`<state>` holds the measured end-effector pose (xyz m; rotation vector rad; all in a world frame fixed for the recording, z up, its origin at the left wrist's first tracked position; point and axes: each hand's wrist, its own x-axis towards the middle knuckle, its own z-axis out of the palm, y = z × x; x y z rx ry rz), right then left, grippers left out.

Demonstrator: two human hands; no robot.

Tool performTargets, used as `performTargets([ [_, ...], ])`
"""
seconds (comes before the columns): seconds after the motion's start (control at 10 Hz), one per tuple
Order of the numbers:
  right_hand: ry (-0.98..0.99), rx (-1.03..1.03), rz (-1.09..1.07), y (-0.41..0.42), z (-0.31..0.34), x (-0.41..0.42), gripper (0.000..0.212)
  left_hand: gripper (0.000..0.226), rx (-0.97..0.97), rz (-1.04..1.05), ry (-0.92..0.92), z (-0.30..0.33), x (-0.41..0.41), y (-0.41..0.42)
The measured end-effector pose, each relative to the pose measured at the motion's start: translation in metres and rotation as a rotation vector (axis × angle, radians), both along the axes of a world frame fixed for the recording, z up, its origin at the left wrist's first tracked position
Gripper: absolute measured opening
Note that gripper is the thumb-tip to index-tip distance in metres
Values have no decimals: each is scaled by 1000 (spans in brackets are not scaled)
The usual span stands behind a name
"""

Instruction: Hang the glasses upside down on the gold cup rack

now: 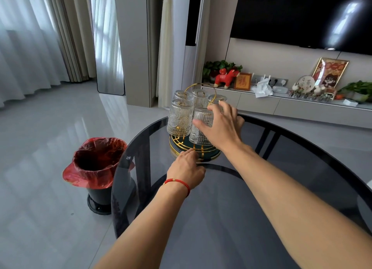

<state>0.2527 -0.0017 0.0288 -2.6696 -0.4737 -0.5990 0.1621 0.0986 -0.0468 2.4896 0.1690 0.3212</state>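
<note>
The gold cup rack (202, 86) with a loop handle and green round base stands at the far side of the dark glass table (261, 198). Several ribbed clear glasses hang upside down on it, one at the front left (179, 117). My right hand (221, 125) wraps around the front glass (201, 118), thumb on its left side, fingers over the right. My left hand (186, 168), with a red string on the wrist, rests on the table with its fingertips pinching the rack's base rim (175, 149).
A black bin with a red liner (96, 162) stands on the floor left of the table. Behind are a low TV cabinet (281, 105) with ornaments and plants, a dark TV, and curtains at the left.
</note>
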Motion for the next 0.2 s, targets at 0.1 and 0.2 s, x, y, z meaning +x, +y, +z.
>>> performTargets([
  [0.1,32,26,62,-8,4,-15,79,29,-39,56,-28,12,-9,-3],
  [0.2,-113,147,161,-40,-2,-36,65,24,-128,112,-66,25,-23,-3],
])
